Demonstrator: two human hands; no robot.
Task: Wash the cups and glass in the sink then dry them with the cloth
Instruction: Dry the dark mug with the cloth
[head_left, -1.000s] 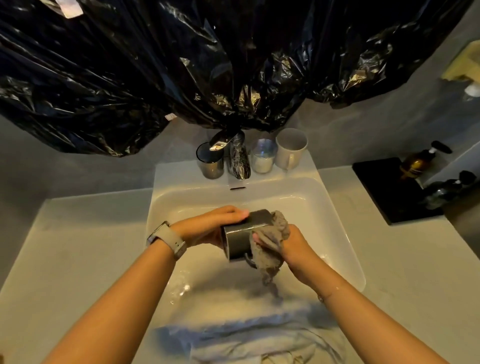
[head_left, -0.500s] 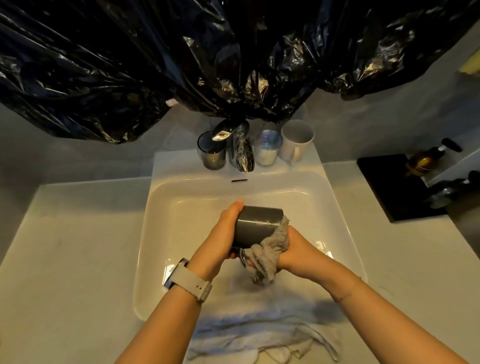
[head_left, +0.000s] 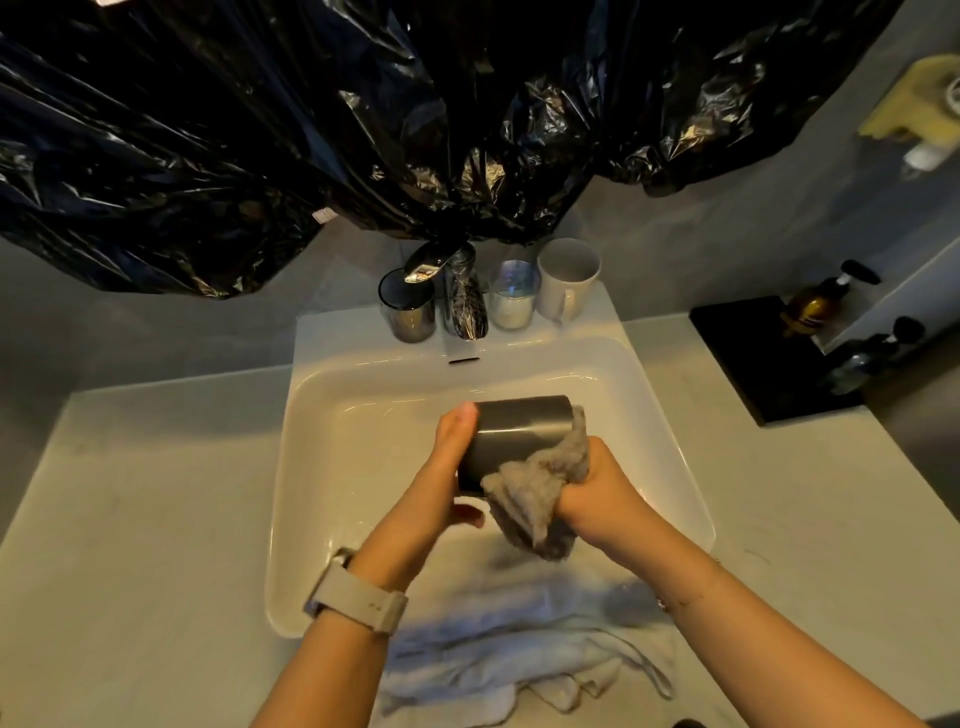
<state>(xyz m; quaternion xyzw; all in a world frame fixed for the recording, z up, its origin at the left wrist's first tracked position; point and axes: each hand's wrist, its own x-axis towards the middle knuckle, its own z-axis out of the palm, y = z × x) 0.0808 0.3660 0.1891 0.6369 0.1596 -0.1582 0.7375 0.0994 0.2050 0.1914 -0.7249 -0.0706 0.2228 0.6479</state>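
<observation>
Over the white sink (head_left: 311, 467) my left hand (head_left: 441, 467) grips a dark grey cup (head_left: 519, 431) that lies on its side, thumb on top and fingers underneath. My right hand (head_left: 602, 483) holds a crumpled grey cloth (head_left: 535, 493) against the cup's right end and lower side. On the ledge behind the basin stand a dark glass (head_left: 408, 312), a clear glass (head_left: 513, 301) and a white mug (head_left: 566, 278).
A chrome tap (head_left: 457, 291) stands between the glasses. A white towel (head_left: 519, 654) lies over the sink's front edge. Black plastic sheeting (head_left: 363, 130) hangs above. A black tray (head_left: 758, 358) with bottles (head_left: 810, 306) sits on the counter at right.
My left hand has turned from gripping the cup from the side to gripping its left end, forearm now coming from below. The cloth has slid round the cup's right side.
</observation>
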